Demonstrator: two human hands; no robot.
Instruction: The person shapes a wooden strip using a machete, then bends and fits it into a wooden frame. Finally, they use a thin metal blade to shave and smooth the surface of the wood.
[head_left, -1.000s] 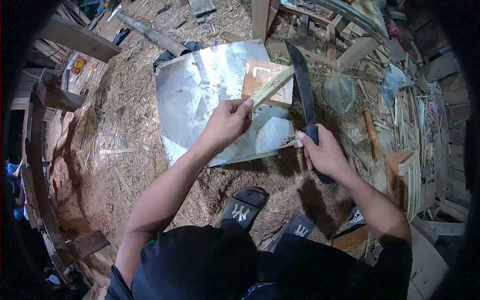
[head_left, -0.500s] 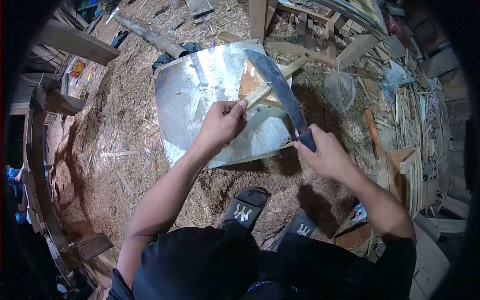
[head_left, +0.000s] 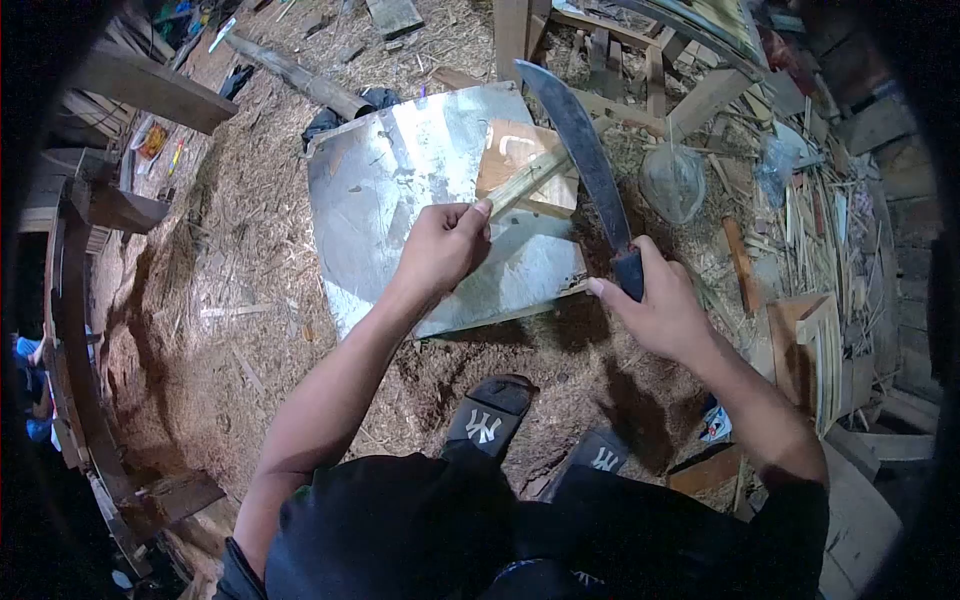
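My left hand (head_left: pixel 447 247) pinches the near end of a pale wooden stick (head_left: pixel 528 181), which slants up to the right across a small wood block (head_left: pixel 503 150). The block lies on a worn, whitish board (head_left: pixel 375 200) on the ground. In my right hand (head_left: pixel 662 305) is the black handle of a machete (head_left: pixel 590 150). Its long dark blade curves up and to the left, and crosses in front of the stick's far end in this view.
Wood shavings (head_left: pixel 250 200) cover the ground. A clear plastic bag (head_left: pixel 673 183) lies right of the board, near scattered wood strips and an offcut (head_left: pixel 741 265). A timber beam (head_left: pixel 150 85) juts in at left. My sandalled feet (head_left: pixel 490 415) are below the board. Another person (head_left: pixel 35 385) shows at the far left edge.
The machete has shifted up and to the right, its blade now over the stick's far end instead of its middle. My left hand and the stick stay nearly in place.
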